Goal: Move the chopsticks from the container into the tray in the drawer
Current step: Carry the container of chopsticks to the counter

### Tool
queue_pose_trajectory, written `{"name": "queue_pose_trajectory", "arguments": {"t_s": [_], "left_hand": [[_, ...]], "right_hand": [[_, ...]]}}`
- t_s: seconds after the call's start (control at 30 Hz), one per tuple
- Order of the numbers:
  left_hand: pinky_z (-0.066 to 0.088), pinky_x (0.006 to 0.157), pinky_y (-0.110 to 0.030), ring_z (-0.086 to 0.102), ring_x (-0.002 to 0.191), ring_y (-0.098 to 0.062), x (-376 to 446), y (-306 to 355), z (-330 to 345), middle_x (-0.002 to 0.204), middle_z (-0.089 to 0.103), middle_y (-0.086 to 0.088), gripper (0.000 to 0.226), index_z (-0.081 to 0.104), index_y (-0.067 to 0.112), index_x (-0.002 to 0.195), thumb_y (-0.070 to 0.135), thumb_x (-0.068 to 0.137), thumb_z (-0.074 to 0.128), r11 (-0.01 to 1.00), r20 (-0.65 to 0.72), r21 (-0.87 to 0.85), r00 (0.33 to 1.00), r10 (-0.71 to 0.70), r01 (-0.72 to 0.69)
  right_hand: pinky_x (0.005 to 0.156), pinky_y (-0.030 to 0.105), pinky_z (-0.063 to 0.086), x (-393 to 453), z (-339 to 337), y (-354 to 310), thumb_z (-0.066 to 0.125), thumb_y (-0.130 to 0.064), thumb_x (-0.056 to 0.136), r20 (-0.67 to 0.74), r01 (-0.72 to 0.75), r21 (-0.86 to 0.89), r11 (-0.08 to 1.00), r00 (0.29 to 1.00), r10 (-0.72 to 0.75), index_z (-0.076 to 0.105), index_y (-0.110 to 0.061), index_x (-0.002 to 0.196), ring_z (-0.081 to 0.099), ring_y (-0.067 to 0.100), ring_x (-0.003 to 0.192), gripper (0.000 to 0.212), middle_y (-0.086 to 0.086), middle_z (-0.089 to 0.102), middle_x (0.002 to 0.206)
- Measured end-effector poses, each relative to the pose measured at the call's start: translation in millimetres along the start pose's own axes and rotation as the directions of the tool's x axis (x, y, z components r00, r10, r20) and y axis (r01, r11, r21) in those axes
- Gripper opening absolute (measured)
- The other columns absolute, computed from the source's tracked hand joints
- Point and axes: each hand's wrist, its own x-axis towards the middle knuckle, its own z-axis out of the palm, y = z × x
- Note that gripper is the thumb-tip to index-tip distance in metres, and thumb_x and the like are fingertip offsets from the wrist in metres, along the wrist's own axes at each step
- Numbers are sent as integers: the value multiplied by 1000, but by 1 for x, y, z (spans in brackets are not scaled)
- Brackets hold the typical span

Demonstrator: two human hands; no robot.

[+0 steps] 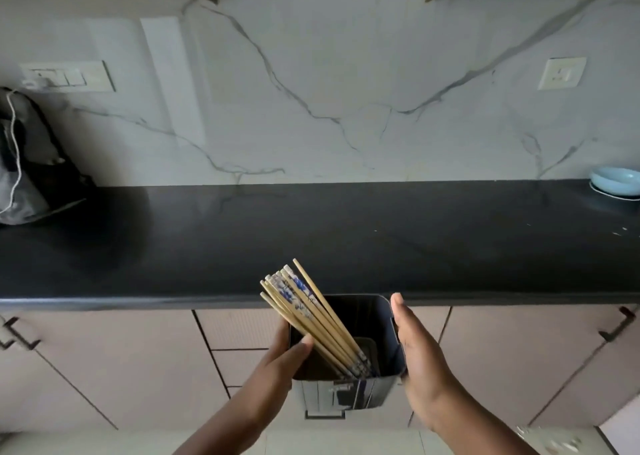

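Observation:
A dark, square container point(375, 319) is held in the air in front of the counter edge, below the middle of the view. Several wooden chopsticks point(308, 316), some with blue and white patterned tops, lean out of it toward the upper left. My left hand point(287, 357) grips the container's left wall, with the thumb inside the rim next to the chopsticks. My right hand point(415, 350) lies flat against the container's right wall, fingers straight and pointing up. No drawer or tray is in view.
A black countertop point(346, 240) runs across the view under a marble backsplash. A dark bag point(31, 167) with a white cord sits at the far left, and a light blue bowl point(616, 181) at the far right. Closed cabinet fronts with dark handles point(620, 326) lie below.

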Motion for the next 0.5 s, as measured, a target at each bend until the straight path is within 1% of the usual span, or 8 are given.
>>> {"name": "queue_pose_trajectory", "arguments": {"t_s": [0.03,0.1,0.13,0.17,0.23,0.3,0.4,0.5], "left_hand": [[49,76,-16,61,101,7,16,5,-5,114,62,28,31,41,69,112,54,88,54,1000,-9,-18,1000,-2,1],[39,102,-37,54,118,-6,50,13,-15,129,57,19,43,41,64,122,61,80,53,997,-40,-75,999,6,-9],[32,111,-45,51,125,-12,67,15,-19,133,57,14,51,41,59,129,61,79,51,995,-54,-95,998,13,-18],[29,114,-48,50,128,-14,85,18,-23,135,58,11,55,43,52,134,60,80,51,993,-65,-108,997,31,-38],[26,116,-49,50,130,-14,119,23,-29,136,59,9,56,46,41,137,58,84,50,988,-95,-141,994,55,-68],[24,116,-51,50,130,-18,150,27,-36,135,61,4,58,52,35,136,59,83,51,981,-143,-187,989,27,-54],[30,113,-53,56,125,-23,190,29,-46,130,65,-3,66,56,25,133,62,79,53,974,-194,-225,981,-13,-32],[30,114,-52,57,124,-22,224,30,-53,128,65,-4,60,56,21,133,57,85,49,975,-233,-221,972,-12,-40]], "right_hand": [[119,52,17,18,1,-5,55,-95,43,9,9,3,1000,1000,-9,43,-35,143,30,16,143,117,-7,40,153],[119,51,17,56,1,-14,56,-94,46,26,30,20,999,999,-31,43,-34,144,29,14,144,115,-8,39,153],[120,50,17,76,1,-19,56,-92,49,32,36,29,999,999,-37,42,-33,144,29,14,144,113,-8,39,154],[120,49,17,95,0,-23,55,-90,53,37,39,36,999,998,-41,41,-32,145,29,13,143,110,-8,38,154],[120,47,17,134,-2,-31,53,-85,57,47,24,52,998,999,-26,39,-30,146,28,12,143,105,-8,37,155],[120,47,17,169,-3,-38,53,-86,55,63,3,48,999,998,-6,39,-31,146,28,12,144,107,-8,36,155],[120,46,16,212,-5,-48,57,-91,50,103,2,11,1000,995,-3,38,-34,146,27,11,144,113,-11,35,155],[117,35,8,249,-5,-55,53,-89,58,113,-11,-27,1000,993,14,29,-38,149,19,6,145,106,-16,25,158]]}}
